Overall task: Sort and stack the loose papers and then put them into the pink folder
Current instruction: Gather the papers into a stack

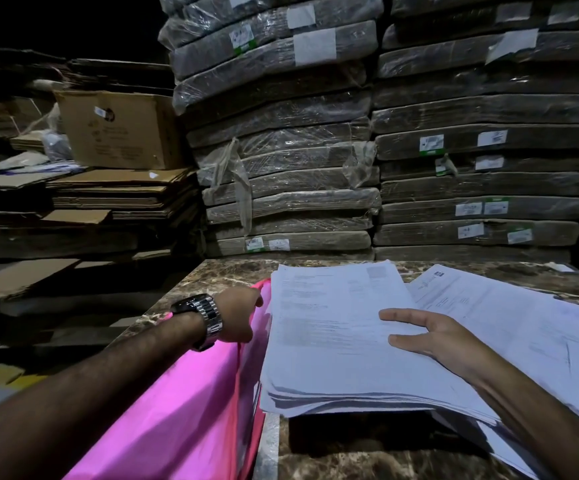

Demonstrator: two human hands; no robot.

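Note:
A thick stack of white printed papers (pixel 329 334) is raised at a slant above the brown marble table (pixel 350 452), its left edge at the mouth of the pink folder (pixel 184 410). My right hand (pixel 433 337) holds the stack from its right side, fingers spread flat on the top sheet and the thumb hidden under it. My left hand (pixel 238 315), with a metal wristwatch, grips the folder's upper flap near its far end; its fingers are hidden behind the flap. More loose sheets (pixel 523 323) lie spread under and to the right of the stack.
Tall piles of plastic-wrapped bundles (pixel 288 150) stand right behind the table. Flattened cardboard (pixel 118 195) and a brown box (pixel 118 129) are stacked at the left. The floor at the left of the table is dark.

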